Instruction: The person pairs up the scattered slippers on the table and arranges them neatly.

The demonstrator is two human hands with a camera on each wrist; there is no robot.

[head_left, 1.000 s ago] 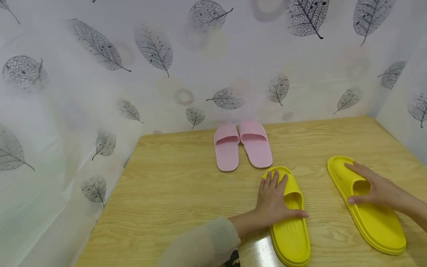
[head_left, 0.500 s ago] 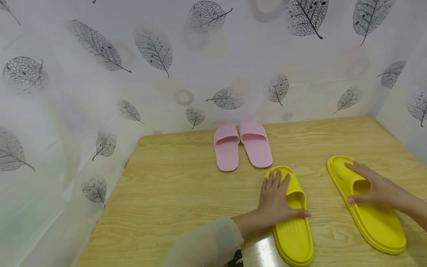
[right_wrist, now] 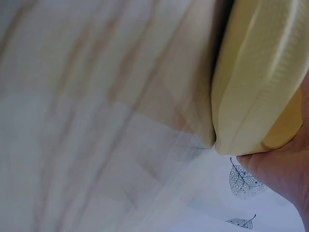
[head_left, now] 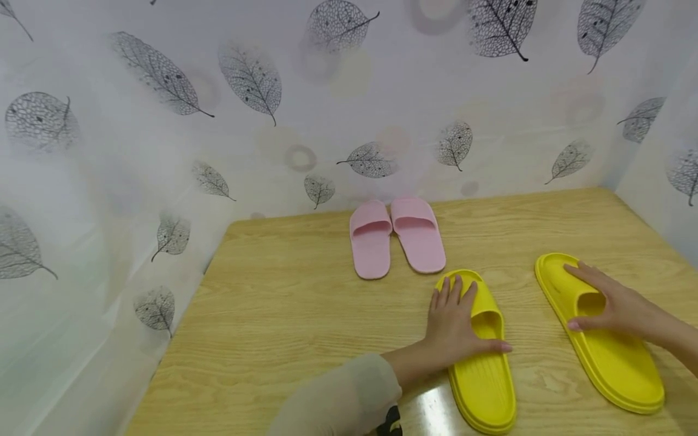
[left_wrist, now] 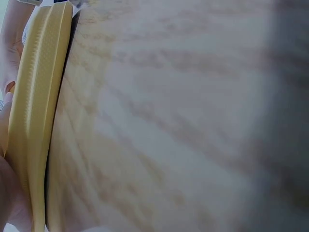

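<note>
Two yellow slippers lie on the wood-patterned tabletop, soles down and toes pointing away. My left hand [head_left: 455, 336] holds the left yellow slipper [head_left: 482, 390] across its width, fingers over the strap and thumb at the right edge. The right yellow slipper [head_left: 621, 372] is angled, its toe to the left. My right hand [head_left: 624, 309] holds it, thumb at its left edge and index finger along the strap; the other fingers are hidden. In the left wrist view a yellow slipper's side [left_wrist: 38, 96] shows close up, as does a slipper's side [right_wrist: 260, 77] in the right wrist view.
A pair of pink slippers, the left one [head_left: 372, 251] and the right one [head_left: 420, 245], stands at the back against a leaf-patterned sheet [head_left: 262, 163]. The same sheet rises on both sides of the tabletop [head_left: 272, 303]. A gap separates the yellow slippers.
My left hand and its yellow slipper have slid slightly right, nearer the other yellow slipper. My right hand, its slipper and the pink pair have stayed in place.
</note>
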